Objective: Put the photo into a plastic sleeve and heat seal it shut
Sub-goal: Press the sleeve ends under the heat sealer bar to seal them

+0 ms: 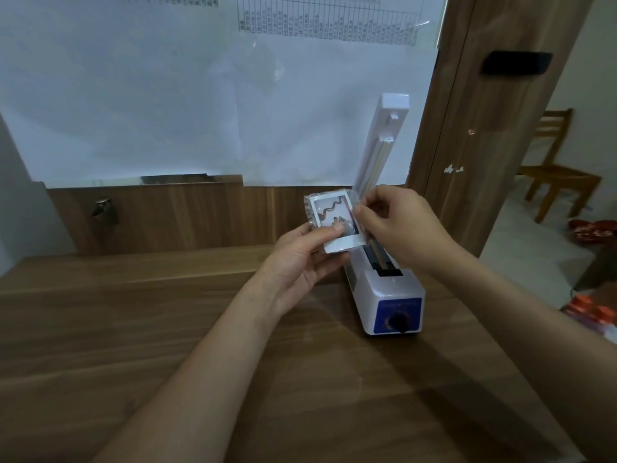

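- Wooden table [140, 345] fills the lower view; both bare forearms reach in over it toward the far right part.
- Left hand [300, 259] is palm-up and curled, thumb pressed down on the lower left of the photo [335, 222], fingers underneath it. It pinches the photo and the sleeve together.
- Photo is a small white-bordered print, held up in the air above the table, tilted a little to the right, picture side toward the camera.
- Clear plastic sleeve [310, 208] lies around the upper part of the photo; its edge shows along the top and left side. The photo's white bottom border sticks out below, so it is not fully in.
- Right hand [400, 225] comes in from the right, fingers bent close together, fingertips [362, 217] pinching the right edge of the sleeve and photo. Whether they grip the plastic alone or the print too, I cannot tell.
- White heat sealer [389, 289] stands on the table just behind and below the hands, its blue panel and black knob [399, 323] facing the camera.
- Sealer's arm [380, 142] is raised, leaning up against the paper-covered wall [133, 95].
- Neither hand touches the sealer.
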The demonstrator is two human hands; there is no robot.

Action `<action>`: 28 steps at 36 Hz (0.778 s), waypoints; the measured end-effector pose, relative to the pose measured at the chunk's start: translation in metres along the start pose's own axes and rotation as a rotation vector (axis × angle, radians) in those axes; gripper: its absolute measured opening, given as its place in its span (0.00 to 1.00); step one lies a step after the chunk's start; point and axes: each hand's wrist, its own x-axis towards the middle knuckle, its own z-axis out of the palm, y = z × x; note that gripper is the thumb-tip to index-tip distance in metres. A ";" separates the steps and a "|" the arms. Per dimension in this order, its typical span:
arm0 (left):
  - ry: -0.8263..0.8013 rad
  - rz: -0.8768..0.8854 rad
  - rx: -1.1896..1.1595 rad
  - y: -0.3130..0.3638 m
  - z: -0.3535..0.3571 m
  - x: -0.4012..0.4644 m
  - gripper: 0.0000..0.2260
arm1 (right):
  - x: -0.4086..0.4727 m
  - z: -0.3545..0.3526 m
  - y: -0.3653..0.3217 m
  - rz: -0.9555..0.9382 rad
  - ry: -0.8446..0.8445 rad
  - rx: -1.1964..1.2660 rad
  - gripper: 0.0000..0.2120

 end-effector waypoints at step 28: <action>0.156 -0.053 0.053 -0.008 -0.002 0.008 0.09 | -0.001 -0.015 0.014 0.262 -0.085 0.327 0.07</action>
